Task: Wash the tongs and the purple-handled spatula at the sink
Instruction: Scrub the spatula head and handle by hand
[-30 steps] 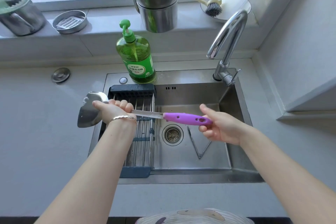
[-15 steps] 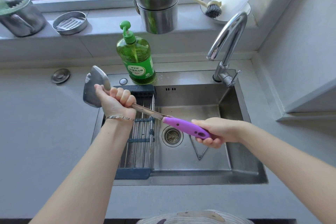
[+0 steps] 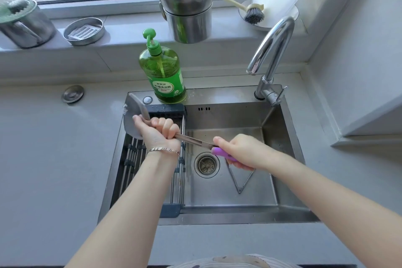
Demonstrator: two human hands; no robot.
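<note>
Nearest, at 6 o'clock, a strip of striped cloth (image 3: 235,262) is seen, and two bare forearms are extended from there over the grey worktop (image 3: 54,169) toward the sink (image 3: 239,217). Over the left part of the sink a dark-framed draining rack (image 3: 171,209) is laid. On the sink floor, at 3 o'clock of the drain (image 3: 206,164), the tongs (image 3: 239,190) are laid flat as a V, the joint turned to 6 o'clock and the two ends to 12; the ends are partly hidden under the right hand (image 3: 241,151). The spatula (image 3: 195,140) is held in the air above the sink by both hands, slanted from 4 o'clock up to 10 o'clock. Its purple handle is gripped by the right hand, the fingers curled round it. The steel shaft is gripped by the left hand (image 3: 158,132), the fingers clamped round it just beneath the blade, the thumb laid against the blade. The blade is raised over the back left corner of the sink. Farther off, at 12 o'clock, a green soap bottle (image 3: 163,72) is stood on the sink's back ledge, and at 2 o'clock the tap (image 3: 272,50) is mounted, its spout bent over the basin. On the window sill (image 3: 130,28) beyond, two stacked steel pots (image 3: 187,22) and a brush (image 3: 254,15) are set at 12 to 1 o'clock.
</note>
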